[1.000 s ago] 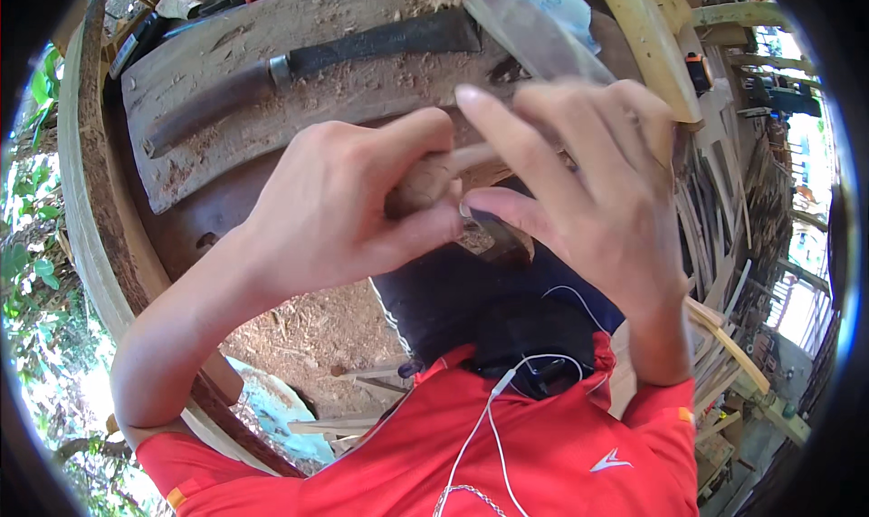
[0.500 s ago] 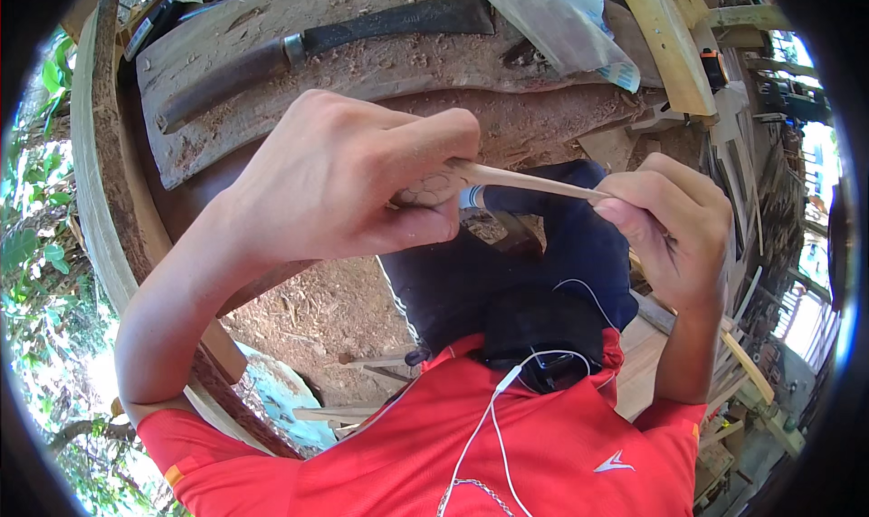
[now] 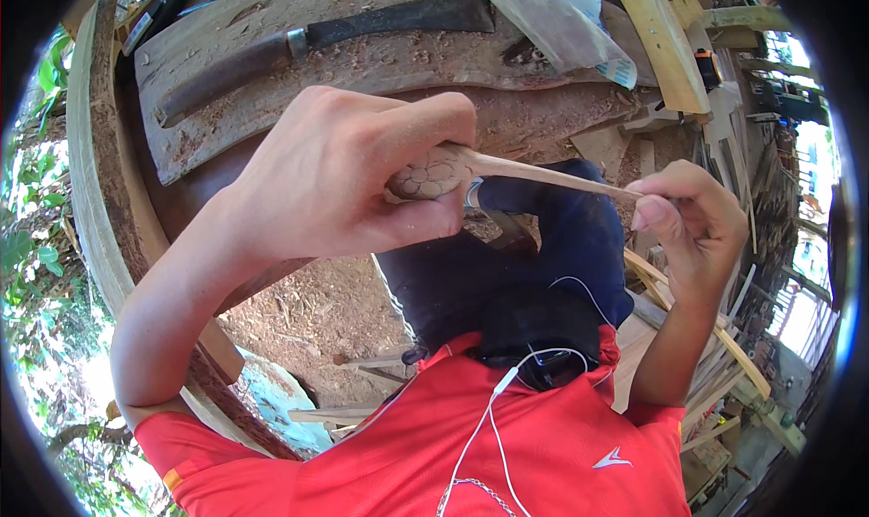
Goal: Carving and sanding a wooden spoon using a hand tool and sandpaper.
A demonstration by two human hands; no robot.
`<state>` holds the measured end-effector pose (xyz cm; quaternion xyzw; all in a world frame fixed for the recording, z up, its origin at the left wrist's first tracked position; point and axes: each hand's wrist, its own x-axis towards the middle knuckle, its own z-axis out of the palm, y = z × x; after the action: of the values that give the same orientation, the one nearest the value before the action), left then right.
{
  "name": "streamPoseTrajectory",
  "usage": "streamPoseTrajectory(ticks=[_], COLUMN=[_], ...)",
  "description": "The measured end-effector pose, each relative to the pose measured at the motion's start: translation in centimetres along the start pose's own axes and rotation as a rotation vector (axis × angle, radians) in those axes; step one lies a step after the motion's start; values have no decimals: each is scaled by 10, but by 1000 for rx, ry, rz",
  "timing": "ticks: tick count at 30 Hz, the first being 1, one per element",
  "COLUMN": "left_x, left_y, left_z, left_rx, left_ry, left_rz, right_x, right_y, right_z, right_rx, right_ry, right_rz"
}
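Note:
A carved wooden stick [image 3: 543, 175] lies almost level in front of me, thick at its left end and tapering to a thin tip on the right. Lines like a turtle shell mark its rounded head. My left hand [image 3: 362, 177] wraps round that head, thumb below and index finger above, hiding part of it. At the thin tip, the thumb and fingertips of my right hand [image 3: 688, 223] pinch the wood. Beyond my hands, a machete [image 3: 398, 21] with a wooden handle rests on a thick plank, and a sheet of sandpaper [image 3: 552, 19] lies to its right.
The rough plank [image 3: 190, 146] is strewn with shavings. A pale wooden beam [image 3: 665, 46] slants at the far right, near a tape measure [image 3: 709, 67]. A long timber [image 3: 100, 173] runs along my left. Stacked wood strips [image 3: 724, 363] lie to my right. White earphone cords [image 3: 493, 399] hang over my shirt.
My right hand has slid rightward along the stick, from its thin shaft to the tip, and more of the shaft shows. My left hand keeps its hold, with more of the patterned head visible.

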<state>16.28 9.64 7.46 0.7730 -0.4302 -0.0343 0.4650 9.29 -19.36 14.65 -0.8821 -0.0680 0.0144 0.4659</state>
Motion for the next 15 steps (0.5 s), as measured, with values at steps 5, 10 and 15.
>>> streamPoseTrajectory(ticks=[5, 10, 15], left_x=[2, 2, 3], left_y=[2, 1, 3], left_z=[3, 1, 0], left_rx=[107, 152, 154], left_ry=[59, 3, -94], left_rz=[29, 12, -7], right_x=[-3, -6, -8], right_y=[4, 1, 0], right_z=[-3, 2, 0], right_rx=[124, 294, 263], right_ry=[-13, -2, 21], right_rz=[88, 92, 49])
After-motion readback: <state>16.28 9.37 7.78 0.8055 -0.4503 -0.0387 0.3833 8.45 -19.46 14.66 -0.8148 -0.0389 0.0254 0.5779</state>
